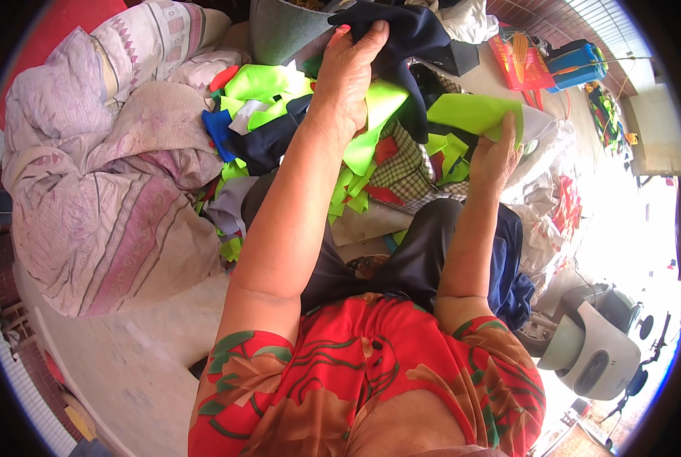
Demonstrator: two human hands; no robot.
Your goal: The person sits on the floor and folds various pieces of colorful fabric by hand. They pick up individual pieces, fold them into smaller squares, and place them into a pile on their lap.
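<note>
Fabric scraps point(348, 190) heap across the upper middle, probably placed for easy reach. At top centre, the left hand point(352, 65) grips navy cloth point(417, 38), apparently lifting it clear; right of centre, the right hand point(498, 152) pinches a lime piece point(462, 113), seemingly to keep it spread.

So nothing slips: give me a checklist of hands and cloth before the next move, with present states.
1. Left hand gripping the navy cloth: ok.
2. Right hand gripping the lime-green piece: ok.
3. Hands apart from each other: ok.
4. Navy cloth clear of the scrap pile: cannot tell, they overlap in view.
5. Pile separated by colour: not ok, lime and red scraps lie mixed with checked cloth.
</note>
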